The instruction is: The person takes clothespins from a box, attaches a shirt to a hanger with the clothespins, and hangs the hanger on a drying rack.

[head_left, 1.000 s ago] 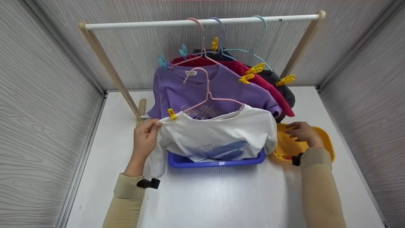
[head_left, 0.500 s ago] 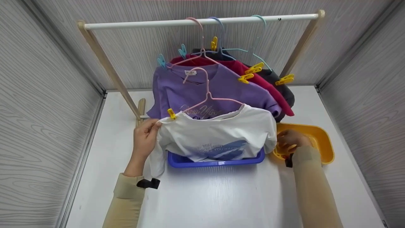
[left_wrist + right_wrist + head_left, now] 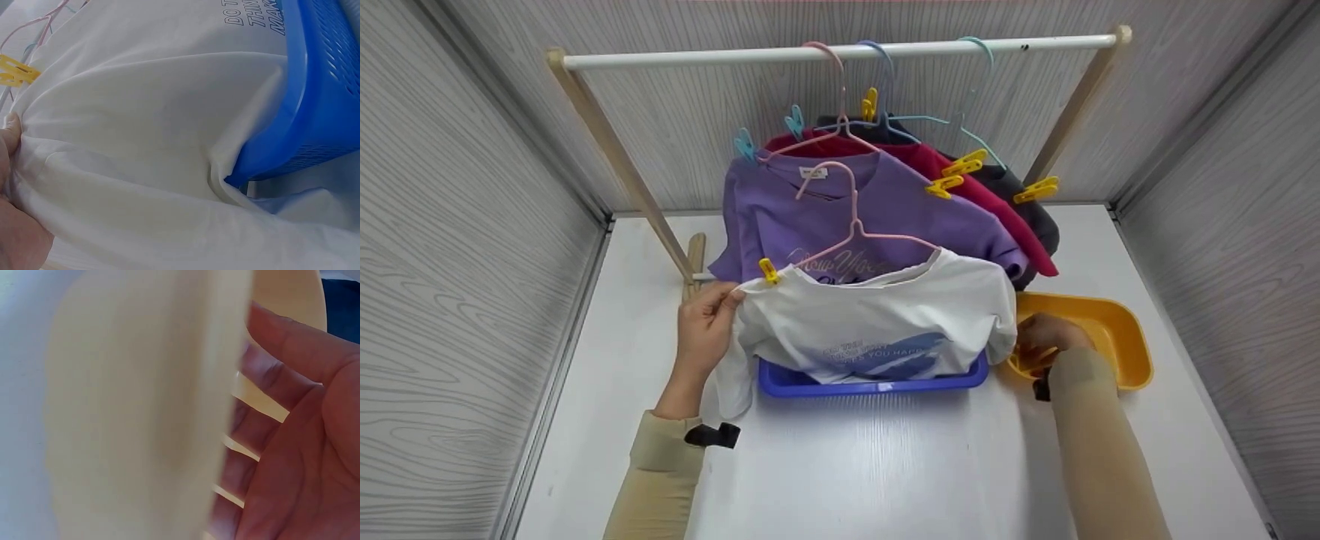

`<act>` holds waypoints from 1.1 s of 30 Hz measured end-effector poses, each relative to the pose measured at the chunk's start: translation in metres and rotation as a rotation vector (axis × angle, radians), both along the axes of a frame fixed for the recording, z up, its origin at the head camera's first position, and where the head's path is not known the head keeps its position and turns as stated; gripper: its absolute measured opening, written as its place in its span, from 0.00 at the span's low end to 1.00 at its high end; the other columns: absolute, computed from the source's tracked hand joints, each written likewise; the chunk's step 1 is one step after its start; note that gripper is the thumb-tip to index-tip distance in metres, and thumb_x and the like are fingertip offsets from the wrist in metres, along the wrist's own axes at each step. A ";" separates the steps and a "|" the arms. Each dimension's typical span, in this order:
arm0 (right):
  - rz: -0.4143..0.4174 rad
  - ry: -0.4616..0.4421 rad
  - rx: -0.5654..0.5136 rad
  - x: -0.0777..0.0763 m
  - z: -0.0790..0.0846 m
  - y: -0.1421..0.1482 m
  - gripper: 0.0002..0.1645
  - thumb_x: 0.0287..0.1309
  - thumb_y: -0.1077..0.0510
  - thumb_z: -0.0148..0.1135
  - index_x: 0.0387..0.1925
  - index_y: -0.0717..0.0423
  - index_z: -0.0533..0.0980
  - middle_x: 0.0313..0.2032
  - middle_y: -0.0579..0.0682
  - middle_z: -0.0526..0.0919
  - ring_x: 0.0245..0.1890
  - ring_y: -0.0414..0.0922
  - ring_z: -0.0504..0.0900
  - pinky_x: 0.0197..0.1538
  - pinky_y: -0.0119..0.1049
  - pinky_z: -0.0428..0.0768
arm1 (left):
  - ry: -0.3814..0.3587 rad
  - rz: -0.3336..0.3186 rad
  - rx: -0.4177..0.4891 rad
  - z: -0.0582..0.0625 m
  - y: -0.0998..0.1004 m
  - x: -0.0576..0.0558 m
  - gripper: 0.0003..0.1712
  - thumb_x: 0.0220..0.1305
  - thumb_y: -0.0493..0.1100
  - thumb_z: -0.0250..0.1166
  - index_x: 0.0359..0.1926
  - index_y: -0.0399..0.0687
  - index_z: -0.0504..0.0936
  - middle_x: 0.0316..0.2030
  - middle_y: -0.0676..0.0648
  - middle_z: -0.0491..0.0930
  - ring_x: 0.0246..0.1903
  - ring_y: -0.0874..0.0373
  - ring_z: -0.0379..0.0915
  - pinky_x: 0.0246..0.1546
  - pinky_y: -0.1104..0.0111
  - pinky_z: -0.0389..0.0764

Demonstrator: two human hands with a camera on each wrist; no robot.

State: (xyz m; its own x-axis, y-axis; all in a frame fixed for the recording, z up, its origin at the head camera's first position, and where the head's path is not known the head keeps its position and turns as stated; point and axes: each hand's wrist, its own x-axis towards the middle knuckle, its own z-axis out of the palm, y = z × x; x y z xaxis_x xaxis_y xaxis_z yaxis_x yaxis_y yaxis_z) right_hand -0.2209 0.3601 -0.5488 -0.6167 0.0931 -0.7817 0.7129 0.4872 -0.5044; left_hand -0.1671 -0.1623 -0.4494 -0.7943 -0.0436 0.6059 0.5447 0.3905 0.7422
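Note:
A white long-sleeved shirt (image 3: pixel 877 307) with a blue print lies over a blue basket (image 3: pixel 877 388), a pink hanger (image 3: pixel 853 217) in its neckline. A yellow clothespin (image 3: pixel 769 271) clips its left shoulder to the hanger. My left hand (image 3: pixel 707 322) pinches the shirt's left shoulder between thumb and fingers; in the left wrist view the cloth (image 3: pixel 129 118) stretches from that grip toward the basket. My right hand (image 3: pixel 1048 335) reaches down into a yellow basket (image 3: pixel 1132 330), over yellow clothespins (image 3: pixel 1035 361). In the right wrist view its fingers are spread, their tips hidden behind the basket's rim.
A rack with a white rod (image 3: pixel 697 58) stands behind. On it hang a purple shirt (image 3: pixel 810 217), a red shirt (image 3: pixel 915 157) and a dark garment (image 3: pixel 1039 225), with yellow and light blue clothespins. Grey wood-grain panels (image 3: pixel 450 270) enclose the white table (image 3: pixel 870 465).
My right hand has moved left and down into the yellow basket, among the clothespins near the shirt's right sleeve. The left hand keeps its pinch on the shirt in the same place.

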 end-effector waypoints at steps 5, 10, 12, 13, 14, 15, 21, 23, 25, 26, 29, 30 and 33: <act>0.012 0.015 0.005 0.000 -0.001 0.004 0.26 0.57 0.53 0.70 0.52 0.63 0.73 0.48 0.63 0.77 0.46 0.59 0.78 0.48 0.49 0.80 | -0.004 0.001 0.005 0.000 0.001 0.000 0.03 0.60 0.22 0.63 0.31 0.26 0.82 0.25 0.37 0.78 0.26 0.64 0.65 0.29 0.76 0.65; 0.065 0.057 0.000 0.000 -0.001 0.013 0.30 0.55 0.53 0.73 0.53 0.66 0.73 0.46 0.63 0.80 0.44 0.59 0.80 0.49 0.49 0.80 | -0.019 -0.002 0.003 0.000 0.000 0.001 0.03 0.60 0.22 0.62 0.32 0.26 0.82 0.23 0.38 0.75 0.24 0.64 0.63 0.26 0.76 0.63; 0.085 0.073 0.002 0.001 -0.002 0.017 0.29 0.57 0.53 0.72 0.53 0.67 0.72 0.45 0.63 0.81 0.44 0.58 0.81 0.48 0.50 0.80 | -0.023 -0.002 0.000 0.000 0.000 0.001 0.03 0.61 0.23 0.62 0.32 0.25 0.82 0.23 0.39 0.74 0.23 0.64 0.62 0.25 0.77 0.63; 0.085 0.084 0.005 0.001 -0.002 0.020 0.29 0.57 0.53 0.72 0.53 0.67 0.72 0.44 0.63 0.82 0.44 0.58 0.81 0.49 0.50 0.80 | -0.023 -0.001 -0.001 0.000 0.000 0.001 0.03 0.61 0.23 0.62 0.32 0.25 0.82 0.23 0.39 0.74 0.23 0.64 0.62 0.25 0.77 0.63; 0.091 0.099 0.009 0.001 -0.002 0.022 0.28 0.58 0.53 0.71 0.52 0.67 0.71 0.44 0.62 0.82 0.44 0.58 0.81 0.50 0.50 0.79 | -0.024 0.000 -0.001 0.000 0.000 0.000 0.03 0.61 0.23 0.62 0.32 0.25 0.81 0.23 0.39 0.74 0.23 0.64 0.62 0.25 0.77 0.63; 0.102 0.122 0.019 0.001 -0.002 0.025 0.27 0.59 0.54 0.70 0.52 0.67 0.71 0.43 0.62 0.82 0.43 0.58 0.81 0.50 0.50 0.79 | -0.024 0.001 0.000 0.000 0.000 0.000 0.03 0.61 0.23 0.62 0.31 0.25 0.81 0.23 0.39 0.75 0.23 0.64 0.62 0.25 0.77 0.63; 0.113 0.271 0.108 0.004 -0.001 0.038 0.21 0.60 0.52 0.69 0.44 0.65 0.74 0.40 0.58 0.79 0.41 0.55 0.77 0.49 0.47 0.78 | -0.027 0.005 0.006 0.001 0.001 0.001 0.03 0.61 0.23 0.62 0.31 0.26 0.81 0.22 0.39 0.74 0.23 0.64 0.61 0.25 0.76 0.62; 0.074 0.305 0.108 0.005 -0.001 0.041 0.21 0.60 0.52 0.70 0.42 0.64 0.73 0.39 0.57 0.78 0.41 0.55 0.76 0.49 0.47 0.78 | -0.029 0.005 0.006 0.001 0.001 0.001 0.03 0.61 0.24 0.62 0.31 0.26 0.81 0.22 0.40 0.73 0.23 0.64 0.61 0.25 0.76 0.61; 0.030 0.337 0.100 0.006 -0.001 0.044 0.20 0.59 0.53 0.70 0.42 0.64 0.73 0.39 0.56 0.78 0.42 0.56 0.76 0.50 0.47 0.78 | -0.027 0.006 0.004 0.001 0.001 0.001 0.03 0.61 0.23 0.62 0.31 0.26 0.81 0.21 0.40 0.73 0.22 0.64 0.61 0.25 0.76 0.61; 0.006 0.354 0.094 0.006 -0.002 0.045 0.20 0.59 0.54 0.70 0.43 0.64 0.73 0.38 0.55 0.78 0.42 0.56 0.77 0.50 0.48 0.78 | -0.025 0.006 0.004 0.001 0.001 0.001 0.03 0.61 0.23 0.62 0.31 0.26 0.81 0.22 0.40 0.73 0.23 0.64 0.61 0.25 0.76 0.61; -0.061 0.395 0.077 0.007 -0.002 0.046 0.21 0.59 0.56 0.71 0.44 0.64 0.72 0.40 0.55 0.77 0.44 0.57 0.78 0.51 0.49 0.79 | -0.022 0.008 0.002 0.001 0.001 0.001 0.03 0.61 0.23 0.62 0.31 0.26 0.81 0.22 0.40 0.73 0.23 0.64 0.61 0.25 0.76 0.62; -0.088 0.403 0.069 0.008 -0.002 0.046 0.21 0.59 0.57 0.70 0.45 0.65 0.71 0.41 0.56 0.77 0.45 0.57 0.78 0.51 0.49 0.79 | -0.022 0.008 0.002 0.001 0.001 0.001 0.03 0.61 0.23 0.62 0.31 0.26 0.81 0.22 0.40 0.73 0.23 0.64 0.61 0.25 0.76 0.62; -0.167 0.422 0.031 0.008 -0.001 0.045 0.23 0.61 0.60 0.68 0.51 0.65 0.68 0.46 0.58 0.72 0.47 0.56 0.77 0.52 0.47 0.78 | -0.023 0.008 0.004 0.000 0.001 0.001 0.03 0.61 0.23 0.62 0.31 0.27 0.82 0.22 0.40 0.74 0.24 0.64 0.62 0.26 0.76 0.62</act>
